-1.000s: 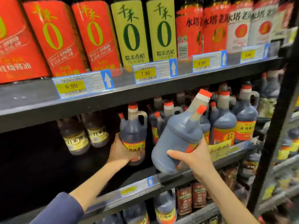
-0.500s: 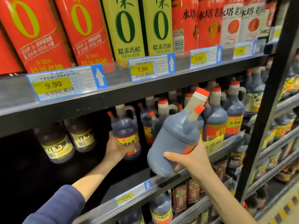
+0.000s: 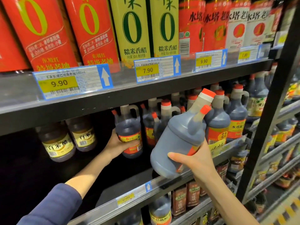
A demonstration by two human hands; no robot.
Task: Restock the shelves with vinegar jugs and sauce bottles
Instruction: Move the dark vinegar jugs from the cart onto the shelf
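Supermarket shelving filled the view, dark and closely stocked. On the right hand [image 3: 196,161] the fingers [image 3: 176,156] were curled round the base of a tilted jug [image 3: 178,143] of dark vinegar, the thumb laid across its near side and the others hidden behind it. This jug hung just above the front rail of the middle shelf [image 3: 125,181], not resting on it, its red cap leaning away toward the back. The left hand [image 3: 119,144] reached further in over that shelf, fingers wrapped round the labelled belly of a shelved jug [image 3: 129,127]; whether its base sat on the shelf or was raised a little could not be told. Beside it, toward the right end of the shelf, stood a row of like jugs [image 3: 219,124], and toward the left end two yellow-labelled bottles [image 3: 56,143] with a bare dark stretch in front of them. Above the middle shelf ran the upper shelf [image 3: 113,103], carrying price tags [image 3: 156,69] and tall red and green bottles. The step in hand looked like placing: one hand steadying or shifting stock to open a slot, the other bringing the new jug in. Next, the tilted jug would likely need righting, then lowering onto the shelf beside the gripped one, label turned outward, with its cap kept clear of the upper shelf.
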